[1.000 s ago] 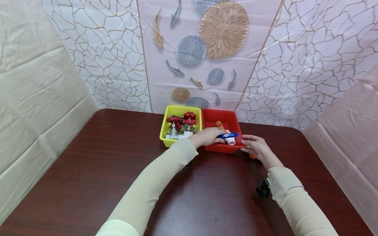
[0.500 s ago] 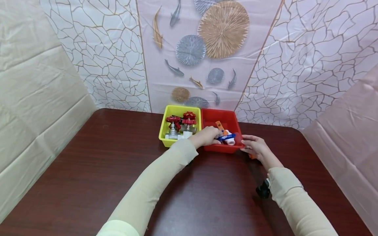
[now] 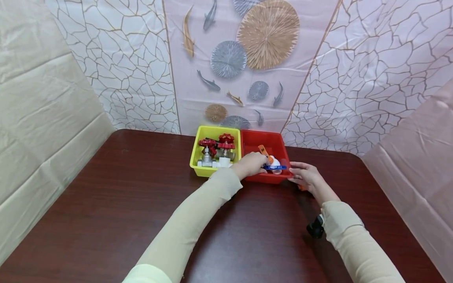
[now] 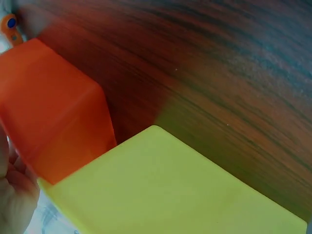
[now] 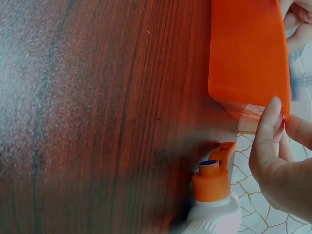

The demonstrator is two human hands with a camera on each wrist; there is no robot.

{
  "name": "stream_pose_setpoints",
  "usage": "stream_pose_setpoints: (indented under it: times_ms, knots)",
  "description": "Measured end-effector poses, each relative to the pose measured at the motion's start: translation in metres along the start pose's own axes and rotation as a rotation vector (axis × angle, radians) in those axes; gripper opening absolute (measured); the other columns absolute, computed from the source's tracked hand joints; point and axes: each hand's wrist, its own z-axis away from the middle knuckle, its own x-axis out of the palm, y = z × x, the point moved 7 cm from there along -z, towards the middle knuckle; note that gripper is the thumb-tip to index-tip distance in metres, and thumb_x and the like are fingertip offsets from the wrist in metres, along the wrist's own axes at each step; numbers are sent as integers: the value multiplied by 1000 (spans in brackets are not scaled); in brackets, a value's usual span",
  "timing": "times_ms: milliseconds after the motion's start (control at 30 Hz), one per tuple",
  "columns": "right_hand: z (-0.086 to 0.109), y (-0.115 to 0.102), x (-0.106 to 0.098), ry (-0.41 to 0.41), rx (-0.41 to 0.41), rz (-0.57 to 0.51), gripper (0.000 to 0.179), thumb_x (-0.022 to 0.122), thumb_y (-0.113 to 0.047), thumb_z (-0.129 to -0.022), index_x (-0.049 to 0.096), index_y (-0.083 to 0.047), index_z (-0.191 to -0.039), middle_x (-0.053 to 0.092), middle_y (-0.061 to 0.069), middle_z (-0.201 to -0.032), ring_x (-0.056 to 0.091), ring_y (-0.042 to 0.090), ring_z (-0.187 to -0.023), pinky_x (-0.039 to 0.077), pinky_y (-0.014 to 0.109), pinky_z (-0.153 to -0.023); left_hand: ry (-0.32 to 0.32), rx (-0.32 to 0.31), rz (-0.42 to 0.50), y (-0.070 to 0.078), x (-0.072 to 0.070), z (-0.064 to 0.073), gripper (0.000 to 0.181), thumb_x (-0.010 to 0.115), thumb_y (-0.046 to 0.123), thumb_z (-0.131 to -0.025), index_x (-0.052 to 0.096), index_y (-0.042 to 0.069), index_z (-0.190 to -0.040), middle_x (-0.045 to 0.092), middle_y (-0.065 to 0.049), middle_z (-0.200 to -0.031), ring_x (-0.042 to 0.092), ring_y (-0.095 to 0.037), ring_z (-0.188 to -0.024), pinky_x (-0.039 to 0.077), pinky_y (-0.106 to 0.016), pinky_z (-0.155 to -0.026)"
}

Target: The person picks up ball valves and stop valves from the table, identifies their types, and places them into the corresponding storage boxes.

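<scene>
My left hand reaches over the near left side of the red bin with its fingers curled low inside. It grips a valve with a blue lever handle, whose body is partly hidden by the fingers. Around it in the bin lie an orange handle and a white fitting. My right hand pinches the rim at the bin's near right corner, thumb on one side of the wall and fingers on the other.
Against the red bin's left side stands a yellow bin holding several valves with red handwheels and a white fitting. A white piece with an orange collar sits on the table beside the right hand. A patterned cloth hangs behind.
My left hand has shifted slightly within the red bin, and the blue lever has turned to lie more level and lower. The right hand stays at the bin's corner.
</scene>
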Motion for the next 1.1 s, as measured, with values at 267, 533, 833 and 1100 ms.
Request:
stream_pose_setpoints:
  times_ms: [267,533,833,1100]
  knots:
    - [0,1,1,-12,-5,-5,58,53,-4,-94,29,1,-145,60,-5,-85,65,5,-68,57,22,-69,19,-39,-52,-4,2,-2,27,64,21,-89,68,19,-116,67,3,-115,59,-11,-104,46,-27,-97]
    - [1,0,2,-22,-9,-33,57,53,-3,-93,30,1,-145,62,-8,-80,65,6,-67,57,22,-67,47,-17,-42,-4,2,1,20,61,28,-91,71,16,-103,68,3,-102,58,-8,-87,49,-19,-84]
    - [2,2,2,-17,0,-49,57,53,-4,-93,30,0,-145,60,-7,-84,65,6,-70,57,22,-69,85,-46,-93,-4,4,2,23,58,32,-93,72,21,-108,68,6,-108,61,-10,-93,50,-25,-89]
    - [3,2,4,-27,-16,-79,54,52,-3,-93,32,0,-143,61,-8,-81,65,6,-70,57,22,-68,137,-28,-219,-1,5,6,26,53,33,-96,68,21,-113,68,1,-112,63,-13,-96,51,-27,-88]
